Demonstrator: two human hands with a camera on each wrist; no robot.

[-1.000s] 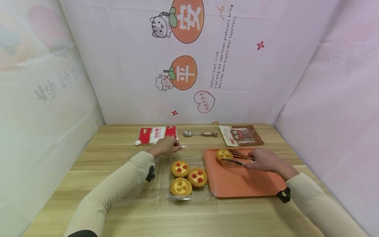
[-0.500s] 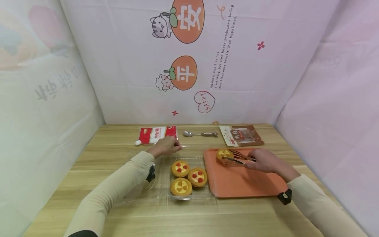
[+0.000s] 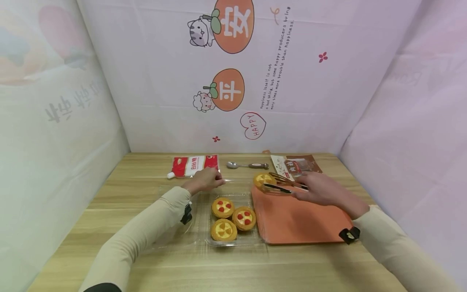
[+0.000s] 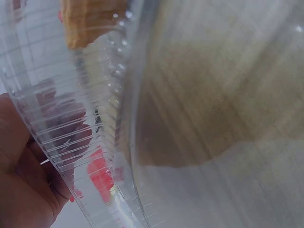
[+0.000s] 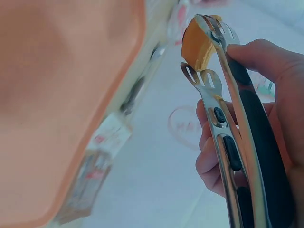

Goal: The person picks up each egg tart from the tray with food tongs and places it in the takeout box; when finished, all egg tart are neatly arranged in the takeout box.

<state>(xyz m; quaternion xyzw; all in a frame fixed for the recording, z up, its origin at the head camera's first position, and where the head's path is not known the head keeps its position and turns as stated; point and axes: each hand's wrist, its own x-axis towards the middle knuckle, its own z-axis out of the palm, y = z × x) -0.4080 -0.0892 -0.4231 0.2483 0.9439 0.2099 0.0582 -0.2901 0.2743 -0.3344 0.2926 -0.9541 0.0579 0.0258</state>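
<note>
My right hand (image 3: 316,188) grips metal food tongs (image 5: 232,142) with dark handle pads. Between the tong tips is an egg tart (image 3: 264,180), raised over the far left corner of the orange tray (image 3: 303,219). My left hand (image 3: 205,179) pinches the far edge of a clear plastic container (image 3: 237,244); in the left wrist view its fingers show through the ribbed plastic wall (image 4: 61,128). Inside the container sit three tarts: two with red toppings, one (image 3: 243,218) at the right and one (image 3: 223,207) at the back, and a plain yellow one (image 3: 223,230) in front.
At the back of the wooden table (image 3: 204,271) lie a red and white pouch (image 3: 193,165), a spoon (image 3: 251,165) with a brown handle, and a brown packet (image 3: 300,164). The tray stands against the container's right side. White printed cloth (image 3: 164,101) walls the table in.
My right hand has lifted the tart off the tray with the tongs and moved it left and toward the back. The left hand has stayed on the container.
</note>
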